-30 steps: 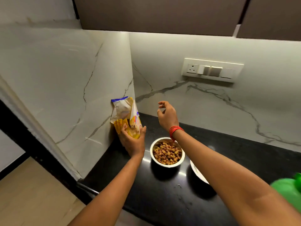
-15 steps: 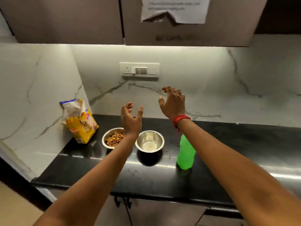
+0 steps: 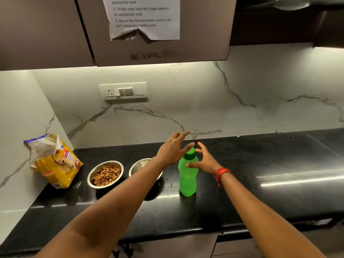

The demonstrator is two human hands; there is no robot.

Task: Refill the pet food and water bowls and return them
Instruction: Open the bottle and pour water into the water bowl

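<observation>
A green bottle (image 3: 187,175) with a green cap stands upright on the black counter (image 3: 260,192). My left hand (image 3: 172,148) hovers open just left of its cap, fingers spread. My right hand (image 3: 205,161), a red thread at the wrist, is open beside the bottle's right shoulder, thumb near its side; contact cannot be told. A steel bowl (image 3: 105,174) full of brown kibble sits to the left. A second steel bowl (image 3: 138,165) next to it is mostly hidden by my left forearm. The yellow pet food bag (image 3: 55,163) leans in the left corner.
A marble backsplash with a switch plate (image 3: 123,91) runs behind the counter. Brown wall cabinets (image 3: 46,32) hang overhead, one with a paper note (image 3: 144,17) taped on it. The counter stretches bare to the right of the bottle.
The view swung right from the corner. My left hand let go of the food bag, and both hands moved right and down to either side of the green bottle.
</observation>
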